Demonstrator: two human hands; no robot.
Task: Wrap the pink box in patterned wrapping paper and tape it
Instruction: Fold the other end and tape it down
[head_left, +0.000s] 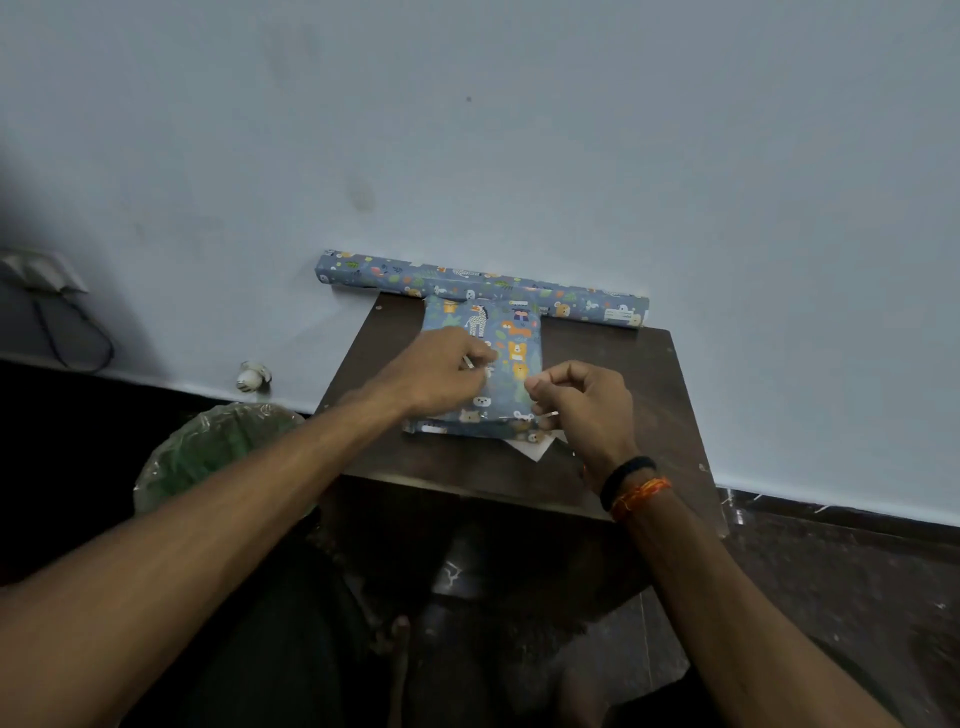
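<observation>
wrapped box (501, 364) on table (623, 374), touching paper roll (467, 283). l hand (441, 374) and r hand (587, 400): fingers curled, pinching tape (548, 414) over box.

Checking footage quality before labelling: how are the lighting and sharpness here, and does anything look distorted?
Head view: dim light, floor nearly black; the left hand slightly motion-blurred, the wrapped box readable; wide-angle lens bends the paper roll.

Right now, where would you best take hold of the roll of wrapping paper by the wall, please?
Grip the roll of wrapping paper at its bare right half, coming from above. It lies flat along the wall, and the wrapped box crowds its middle.
</observation>
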